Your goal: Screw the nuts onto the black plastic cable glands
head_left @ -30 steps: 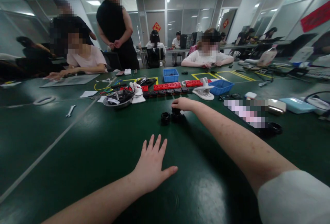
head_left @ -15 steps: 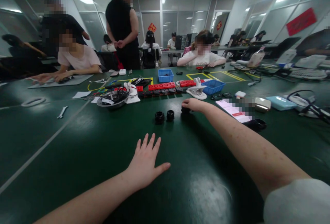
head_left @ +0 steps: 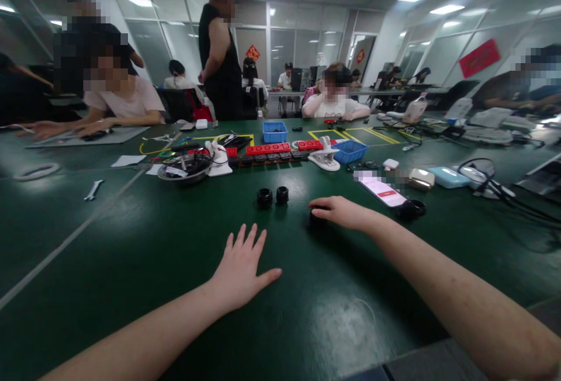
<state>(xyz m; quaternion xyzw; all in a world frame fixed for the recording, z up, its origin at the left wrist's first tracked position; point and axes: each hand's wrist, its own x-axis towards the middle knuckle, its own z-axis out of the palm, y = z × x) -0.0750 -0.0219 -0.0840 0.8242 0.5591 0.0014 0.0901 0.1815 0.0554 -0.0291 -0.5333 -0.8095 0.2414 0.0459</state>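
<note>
My left hand (head_left: 240, 270) lies palm down over the green table (head_left: 175, 252), fingers and thumb spread, with nothing in it. Farther out on the right, my right hand (head_left: 339, 212) has its fingers closed over a black round cylinder (head_left: 316, 219), which they partly hide. Two similar pieces stand side by side to its left: a wider black ring-like cylinder (head_left: 264, 198) and a narrower black cylinder (head_left: 282, 195). Another black round piece (head_left: 412, 209) rests beyond my right wrist, beside a phone (head_left: 382, 189) with a lit screen.
Behind the pieces stand a metal bowl (head_left: 182, 173) of black parts, red power strips (head_left: 268, 148), a white clip (head_left: 324, 156) and blue bins (head_left: 274, 131). A wrench (head_left: 93, 190) lies left. Cables (head_left: 495, 179) and cases are at right. Several people sit or stand beyond.
My right hand has drawn the black cylinder nearer to me and slightly away from the other two. My left hand stays spread in place. The camera view has shifted a little.
</note>
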